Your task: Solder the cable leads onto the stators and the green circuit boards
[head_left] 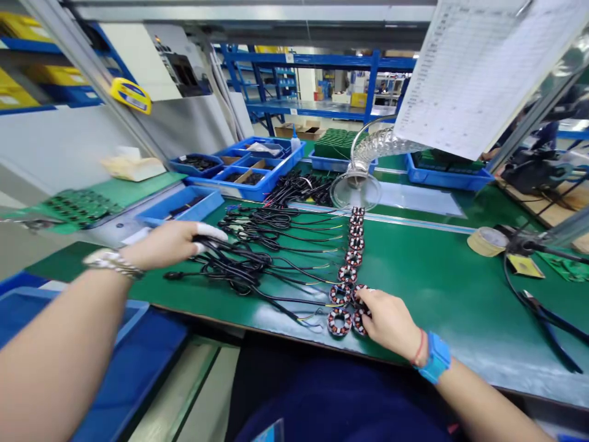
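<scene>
My left hand point(170, 242), with white covers on its fingertips, is closed around black cables point(221, 245) at the left end of a row of cable bundles. The cables lie across the bench, their thin stripped wire ends pointing right. My right hand point(389, 319) is bent over two ring-shaped motor stators near the front edge, its fingers closed on a stator point(359, 322) and partly hiding both. Just left of it lie another stator point(339, 321) and one above that. More stators point(354, 258) run in a line toward the back, beside the wire ends.
A clear funnel point(356, 191) on a flexible silver duct hangs over the far end of the stators. Blue bins point(243, 181) stand at the back left. Tape point(488, 241) and pliers point(547, 322) lie at right. Paper sheets point(473, 73) hang at upper right.
</scene>
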Available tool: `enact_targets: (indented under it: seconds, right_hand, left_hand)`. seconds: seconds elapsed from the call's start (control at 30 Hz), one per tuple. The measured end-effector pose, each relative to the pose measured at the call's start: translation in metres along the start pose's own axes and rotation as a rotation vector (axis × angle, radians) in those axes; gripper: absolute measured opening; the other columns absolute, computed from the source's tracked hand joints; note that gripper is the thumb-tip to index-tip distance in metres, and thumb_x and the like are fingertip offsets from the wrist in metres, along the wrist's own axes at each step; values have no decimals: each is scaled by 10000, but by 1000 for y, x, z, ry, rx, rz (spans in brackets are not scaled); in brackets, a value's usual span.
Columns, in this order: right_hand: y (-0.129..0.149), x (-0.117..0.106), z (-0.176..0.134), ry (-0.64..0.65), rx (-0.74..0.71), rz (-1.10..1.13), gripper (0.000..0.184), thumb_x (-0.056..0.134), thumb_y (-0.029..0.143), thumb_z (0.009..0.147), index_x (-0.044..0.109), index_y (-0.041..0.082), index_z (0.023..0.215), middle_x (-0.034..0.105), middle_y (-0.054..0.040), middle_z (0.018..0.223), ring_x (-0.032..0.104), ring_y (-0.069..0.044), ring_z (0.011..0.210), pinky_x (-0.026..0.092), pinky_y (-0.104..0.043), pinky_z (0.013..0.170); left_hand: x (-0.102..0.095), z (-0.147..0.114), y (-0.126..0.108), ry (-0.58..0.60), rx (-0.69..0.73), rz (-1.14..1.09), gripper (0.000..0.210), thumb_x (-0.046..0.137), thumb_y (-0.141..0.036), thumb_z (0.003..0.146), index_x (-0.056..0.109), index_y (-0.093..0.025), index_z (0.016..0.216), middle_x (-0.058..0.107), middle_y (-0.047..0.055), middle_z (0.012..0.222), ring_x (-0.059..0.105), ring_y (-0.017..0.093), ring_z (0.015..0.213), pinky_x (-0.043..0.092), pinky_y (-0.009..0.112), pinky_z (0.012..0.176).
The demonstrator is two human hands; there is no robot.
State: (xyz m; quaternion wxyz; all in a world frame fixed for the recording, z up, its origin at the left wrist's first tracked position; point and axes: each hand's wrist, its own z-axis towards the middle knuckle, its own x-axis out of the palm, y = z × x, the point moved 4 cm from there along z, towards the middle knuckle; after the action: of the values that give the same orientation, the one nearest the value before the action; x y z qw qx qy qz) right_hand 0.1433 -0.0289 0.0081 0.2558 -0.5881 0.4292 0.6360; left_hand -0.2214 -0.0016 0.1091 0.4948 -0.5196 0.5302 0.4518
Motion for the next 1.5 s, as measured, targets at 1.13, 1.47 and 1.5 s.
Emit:
enact_targets:
  seconds: [1.13,1.47,1.5]
  right_hand:
    - [49,5,31,54,69,-341,116,504,151,757,607,167,809,577,-137,898,473,-296,938,501,-353,638]
    - [-22,-17,-3,112,34,-283,174,562,130,686,608,156,852,537,-132,1072,415,-282,1083,456,-405,862]
    - [-31,-22,-7,123,31,-265,177,559,128,689,611,155,856,526,-133,1108,414,-278,1095,448,-406,878]
  left_hand:
    - [101,34,26,169,299,157,724,572,-152,545,430,-172,1255,546,113,1175,533,271,1023,355,370,927]
    - [105,-11,-47,57,424,62,605,549,-151,564,514,-162,1169,583,93,1031,524,267,934,366,384,897]
    - [105,-13,-56,49,436,54,592,545,-141,570,521,-163,1160,587,92,1016,528,266,923,369,391,895]
